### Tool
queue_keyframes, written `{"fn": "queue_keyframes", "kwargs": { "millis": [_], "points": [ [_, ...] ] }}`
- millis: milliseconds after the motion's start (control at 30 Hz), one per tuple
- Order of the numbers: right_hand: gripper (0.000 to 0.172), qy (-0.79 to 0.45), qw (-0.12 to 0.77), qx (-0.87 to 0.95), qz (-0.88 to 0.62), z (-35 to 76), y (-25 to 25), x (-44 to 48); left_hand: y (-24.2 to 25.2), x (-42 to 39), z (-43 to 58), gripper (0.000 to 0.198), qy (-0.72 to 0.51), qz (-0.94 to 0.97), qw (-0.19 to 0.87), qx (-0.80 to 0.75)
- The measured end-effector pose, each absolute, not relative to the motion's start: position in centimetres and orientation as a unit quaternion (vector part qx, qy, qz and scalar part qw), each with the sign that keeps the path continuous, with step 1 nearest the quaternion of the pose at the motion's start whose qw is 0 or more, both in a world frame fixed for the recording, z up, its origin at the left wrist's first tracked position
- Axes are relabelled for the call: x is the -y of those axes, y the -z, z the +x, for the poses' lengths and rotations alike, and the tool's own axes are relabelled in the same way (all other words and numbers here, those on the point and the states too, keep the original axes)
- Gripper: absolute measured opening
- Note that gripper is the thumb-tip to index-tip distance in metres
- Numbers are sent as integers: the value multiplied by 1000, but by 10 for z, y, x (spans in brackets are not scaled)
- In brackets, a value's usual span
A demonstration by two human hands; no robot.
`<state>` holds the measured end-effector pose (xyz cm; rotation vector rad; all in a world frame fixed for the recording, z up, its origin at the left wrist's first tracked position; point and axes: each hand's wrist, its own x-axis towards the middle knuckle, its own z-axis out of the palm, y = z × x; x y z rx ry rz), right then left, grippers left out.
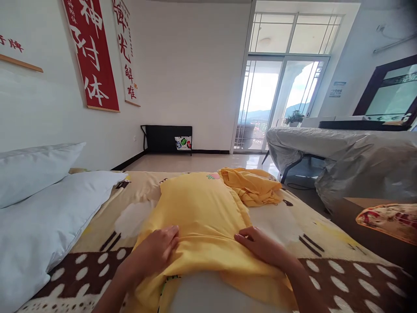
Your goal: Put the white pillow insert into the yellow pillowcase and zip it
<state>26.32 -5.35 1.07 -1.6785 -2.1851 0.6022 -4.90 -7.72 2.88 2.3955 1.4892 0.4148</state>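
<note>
A yellow pillowcase (202,204) lies across the middle of the bed with a pink fruit print at its far end. Out of its near, open end shows part of a white pillow (205,293); the rest of the pillow is hidden inside the cloth. My left hand (159,245) is closed on the left side of the pillowcase, fingers curled into the fabric. On the opposite side, my right hand (257,245) grips the cloth with bent fingers. Creases run between the two hands.
White pillows (74,204) rest at the left on the patterned blanket (325,243). Crumpled yellow cloth (257,184) lies beyond the pillowcase. At right stand a cardboard box (348,221) with floral fabric (391,219) and a plastic-covered table (342,143).
</note>
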Motion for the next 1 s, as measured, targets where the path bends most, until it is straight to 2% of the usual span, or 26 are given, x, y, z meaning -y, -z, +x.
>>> {"fn": "queue_keyframes", "kwargs": {
  "millis": [200,333,400,467,567,700,867,1000],
  "points": [
    [38,-74,183,785,-587,264,-38,94,-58,132,-66,34,-64,821,150,-548],
    [19,-166,131,835,-509,254,-53,131,-49,154,-63,20,-25,848,118,-515],
    [11,-186,100,838,-502,251,-48,140,-38,155,-60,21,-13,853,91,-513],
    [15,-156,87,829,-529,251,-37,139,-32,151,-57,24,14,835,67,-545],
    [11,-89,70,821,-559,252,-20,128,-37,143,-50,23,72,794,52,-601],
    [17,-48,53,827,-558,249,-18,121,-51,139,-42,28,118,799,53,-587],
    [22,-28,21,782,-622,252,-31,122,-51,136,-51,41,57,803,40,-592],
    [23,33,37,706,-707,262,-37,121,-50,129,-71,32,-32,775,-29,-630]
  ]
}}
